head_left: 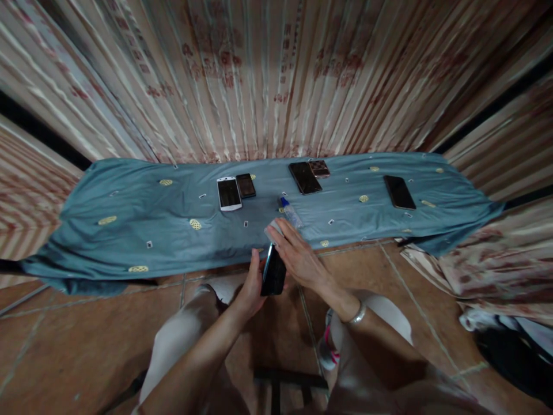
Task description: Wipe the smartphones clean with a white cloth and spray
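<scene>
Grasping a black phone [273, 276], the left hand [253, 283] holds it just off the near edge of the cloth-covered worktop [259, 227]; the right hand [299, 259] clasps a pale wipe [271, 230] at the phone's upper end, near a blue-capped bottle [292, 215]

A silvery wristband [359, 313] goes with pale trousers [178, 344] and pink-trimmed grey footwear [325, 353].

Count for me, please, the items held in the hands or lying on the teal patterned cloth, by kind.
White rectangular phone: 1
Black flat rectangular devices: 4
Clear blue-capped bottle: 1
Brown checked square object: 1
Pale thin sheet: 1
Total: 8
</scene>
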A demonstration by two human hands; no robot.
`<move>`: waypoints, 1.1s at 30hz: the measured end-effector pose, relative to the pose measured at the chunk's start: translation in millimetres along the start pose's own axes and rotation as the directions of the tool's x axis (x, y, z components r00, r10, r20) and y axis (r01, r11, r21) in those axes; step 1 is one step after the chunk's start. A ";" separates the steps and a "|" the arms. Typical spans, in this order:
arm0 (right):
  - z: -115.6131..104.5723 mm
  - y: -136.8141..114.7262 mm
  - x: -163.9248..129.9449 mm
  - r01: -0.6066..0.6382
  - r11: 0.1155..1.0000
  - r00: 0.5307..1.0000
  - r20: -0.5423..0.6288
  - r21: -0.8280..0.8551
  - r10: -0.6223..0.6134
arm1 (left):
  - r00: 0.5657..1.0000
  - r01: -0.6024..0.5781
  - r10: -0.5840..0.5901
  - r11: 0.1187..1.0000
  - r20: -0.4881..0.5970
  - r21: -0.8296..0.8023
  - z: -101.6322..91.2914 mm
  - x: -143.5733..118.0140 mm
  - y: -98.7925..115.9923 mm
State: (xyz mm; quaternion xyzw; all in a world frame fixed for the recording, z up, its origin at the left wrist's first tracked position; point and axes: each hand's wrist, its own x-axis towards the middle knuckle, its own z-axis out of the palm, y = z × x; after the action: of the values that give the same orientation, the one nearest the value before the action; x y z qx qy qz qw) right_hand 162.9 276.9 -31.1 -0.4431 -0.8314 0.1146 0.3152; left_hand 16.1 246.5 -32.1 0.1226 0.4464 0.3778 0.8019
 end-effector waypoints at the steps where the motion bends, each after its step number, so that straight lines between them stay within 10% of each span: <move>1: 2.5 -2.3 -0.2 0.013 1.000 1.000 0.027 -0.016 -0.012 | 1.000 -0.003 0.003 1.000 0.001 -0.004 -0.4 1.0 -0.9; 18: 40.8 -43.5 -36.0 0.174 0.985 0.963 0.213 -0.007 -0.168 | 0.998 -0.061 0.062 0.998 0.013 -0.034 -18.2 6.2 14.3; 23: 28.4 -26.8 -20.6 0.078 0.994 0.983 0.174 -0.072 -0.065 | 0.961 -0.274 0.275 0.960 0.011 -0.054 -11.6 9.1 0.1; 33: 24.0 -3.8 -13.0 -0.106 0.994 0.991 0.083 -0.036 0.109 | 0.995 -0.100 0.100 0.994 -0.003 -0.031 -10.1 1.0 5.6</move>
State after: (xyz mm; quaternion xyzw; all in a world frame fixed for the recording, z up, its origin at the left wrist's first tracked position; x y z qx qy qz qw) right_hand 150.7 266.3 -53.4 -0.4869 -0.8207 0.1369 0.2658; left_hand 5.5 249.6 -35.4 0.1319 0.4342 0.4246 0.7834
